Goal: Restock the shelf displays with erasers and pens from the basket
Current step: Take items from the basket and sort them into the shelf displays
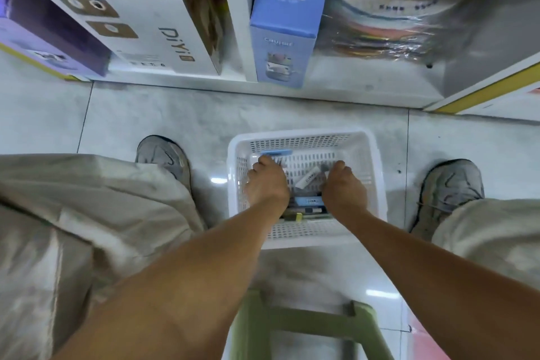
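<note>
Reaching down from a green stool [306, 321], both hands are inside the white basket [371, 161] on the floor. The left hand [267, 181] and right hand [343, 187] curl among pens [309, 210] and a white eraser [306, 179]; what they hold I cannot tell. Beyond, a blue box [285, 29] stands on the shelf.

White perforated plastic basket [368, 155] on the floor, upright, white eraser [305, 179] lying tilted inside, pens [306, 210] piled along its near side
</note>
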`<state>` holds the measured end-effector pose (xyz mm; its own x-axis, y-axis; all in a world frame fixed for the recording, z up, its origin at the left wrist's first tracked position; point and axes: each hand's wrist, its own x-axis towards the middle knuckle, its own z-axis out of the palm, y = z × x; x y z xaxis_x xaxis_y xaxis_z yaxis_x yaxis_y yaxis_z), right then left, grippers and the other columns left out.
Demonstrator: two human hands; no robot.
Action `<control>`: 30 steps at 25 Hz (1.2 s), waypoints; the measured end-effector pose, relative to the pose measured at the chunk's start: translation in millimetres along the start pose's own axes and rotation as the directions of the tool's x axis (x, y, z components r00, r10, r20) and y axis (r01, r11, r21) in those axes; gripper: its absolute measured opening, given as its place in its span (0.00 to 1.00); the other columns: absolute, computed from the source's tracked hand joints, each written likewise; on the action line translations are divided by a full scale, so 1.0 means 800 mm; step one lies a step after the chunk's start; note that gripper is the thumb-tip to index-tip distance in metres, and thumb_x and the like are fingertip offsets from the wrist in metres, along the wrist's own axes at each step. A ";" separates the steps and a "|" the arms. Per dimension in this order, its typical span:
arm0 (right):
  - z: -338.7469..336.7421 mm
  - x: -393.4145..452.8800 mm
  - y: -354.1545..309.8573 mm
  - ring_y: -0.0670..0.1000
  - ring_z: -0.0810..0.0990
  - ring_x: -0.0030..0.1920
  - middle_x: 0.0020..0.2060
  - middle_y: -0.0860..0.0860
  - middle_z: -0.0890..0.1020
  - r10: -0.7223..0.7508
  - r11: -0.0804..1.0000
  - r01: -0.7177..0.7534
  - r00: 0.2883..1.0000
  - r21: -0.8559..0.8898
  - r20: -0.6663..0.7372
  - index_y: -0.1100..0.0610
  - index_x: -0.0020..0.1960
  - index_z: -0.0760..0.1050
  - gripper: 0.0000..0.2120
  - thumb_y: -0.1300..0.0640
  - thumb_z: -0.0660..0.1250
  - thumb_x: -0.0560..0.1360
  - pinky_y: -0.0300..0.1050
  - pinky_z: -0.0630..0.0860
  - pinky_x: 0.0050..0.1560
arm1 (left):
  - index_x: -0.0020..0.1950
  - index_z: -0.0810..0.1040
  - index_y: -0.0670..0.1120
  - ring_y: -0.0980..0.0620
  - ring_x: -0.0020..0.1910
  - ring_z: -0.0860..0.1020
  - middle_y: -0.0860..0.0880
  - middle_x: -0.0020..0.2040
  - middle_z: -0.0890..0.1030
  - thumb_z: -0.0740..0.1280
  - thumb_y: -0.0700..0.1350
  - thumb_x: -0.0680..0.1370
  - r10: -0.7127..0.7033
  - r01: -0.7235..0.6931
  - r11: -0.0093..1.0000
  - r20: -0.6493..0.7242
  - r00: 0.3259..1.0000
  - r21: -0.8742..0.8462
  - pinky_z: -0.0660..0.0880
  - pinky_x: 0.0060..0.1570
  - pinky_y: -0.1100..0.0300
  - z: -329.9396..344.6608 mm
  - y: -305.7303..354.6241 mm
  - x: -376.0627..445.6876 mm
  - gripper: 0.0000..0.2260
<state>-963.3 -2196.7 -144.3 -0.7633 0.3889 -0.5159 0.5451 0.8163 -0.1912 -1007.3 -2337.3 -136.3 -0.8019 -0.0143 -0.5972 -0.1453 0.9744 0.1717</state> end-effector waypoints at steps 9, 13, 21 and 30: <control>-0.017 0.021 0.008 0.53 0.73 0.37 0.40 0.51 0.74 -0.166 0.981 0.175 0.980 -0.080 0.108 0.53 0.49 0.67 0.10 0.54 0.68 0.75 0.44 0.69 0.37 | 0.68 0.64 0.39 0.43 0.56 0.73 0.39 0.61 0.70 0.69 0.40 0.76 0.395 -0.404 0.914 0.151 0.906 0.035 0.75 0.55 0.51 0.004 -0.025 0.020 0.23; -0.032 0.016 0.016 0.55 0.78 0.42 0.49 0.53 0.80 -0.247 0.937 0.295 0.938 -0.189 0.241 0.52 0.53 0.69 0.09 0.55 0.68 0.75 0.46 0.74 0.40 | 0.70 0.63 0.43 0.49 0.46 0.75 0.42 0.58 0.73 0.67 0.41 0.78 0.580 -0.629 0.775 0.322 0.748 0.067 0.74 0.43 0.56 -0.009 -0.022 0.015 0.23; -0.022 -0.003 0.028 0.60 0.80 0.50 0.60 0.57 0.70 -0.224 0.952 0.270 0.935 -0.146 0.274 0.61 0.65 0.66 0.18 0.65 0.64 0.76 0.48 0.74 0.42 | 0.70 0.63 0.41 0.44 0.60 0.70 0.42 0.63 0.66 0.74 0.50 0.72 0.595 -0.647 0.671 0.257 0.761 0.363 0.72 0.53 0.52 0.028 -0.018 -0.018 0.33; -0.008 -0.004 0.035 0.59 0.82 0.48 0.55 0.57 0.78 -0.201 0.959 0.223 0.971 -0.174 0.132 0.60 0.63 0.71 0.14 0.64 0.63 0.78 0.47 0.74 0.41 | 0.66 0.67 0.40 0.42 0.61 0.70 0.40 0.62 0.73 0.65 0.37 0.75 0.558 -0.568 0.701 0.163 0.814 0.432 0.69 0.61 0.47 0.049 0.007 -0.027 0.20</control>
<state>-948.2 -2172.0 -142.6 -0.8049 0.1568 -0.5723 0.2926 0.9439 -0.1529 -968.0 -2322.8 -153.1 -0.6388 0.5687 -0.5182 0.6034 0.7882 0.1210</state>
